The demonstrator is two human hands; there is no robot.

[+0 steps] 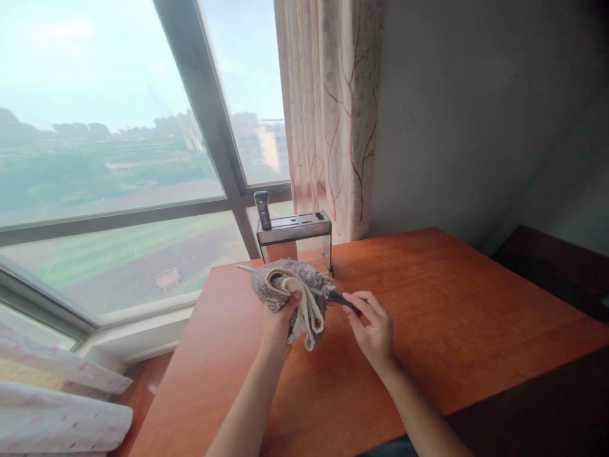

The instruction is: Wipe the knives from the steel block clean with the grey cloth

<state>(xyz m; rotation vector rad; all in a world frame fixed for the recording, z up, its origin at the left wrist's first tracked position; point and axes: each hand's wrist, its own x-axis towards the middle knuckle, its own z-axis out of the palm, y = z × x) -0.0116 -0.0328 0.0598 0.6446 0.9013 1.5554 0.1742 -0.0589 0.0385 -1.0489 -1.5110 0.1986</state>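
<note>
My left hand [281, 316] grips a grey and beige cloth [295, 292], bunched around the blade of a knife. The blade's metal tip [246, 268] sticks out of the cloth to the left. My right hand [373, 325] pinches the knife's black handle [343, 300] on the right side of the cloth. Both hands hover over the orange-brown wooden table [428, 304]. Just behind the cloth stands a metal knife block [295, 236] with one black-handled knife [262, 209] upright in a slot at its left end.
A large window [118, 158] with a dark slanted frame fills the left. A patterned curtain [333, 114] hangs behind the knife block, beside a grey wall. White patterned fabric [52, 406] lies at the lower left. A dark piece of furniture [556, 266] stands at the right.
</note>
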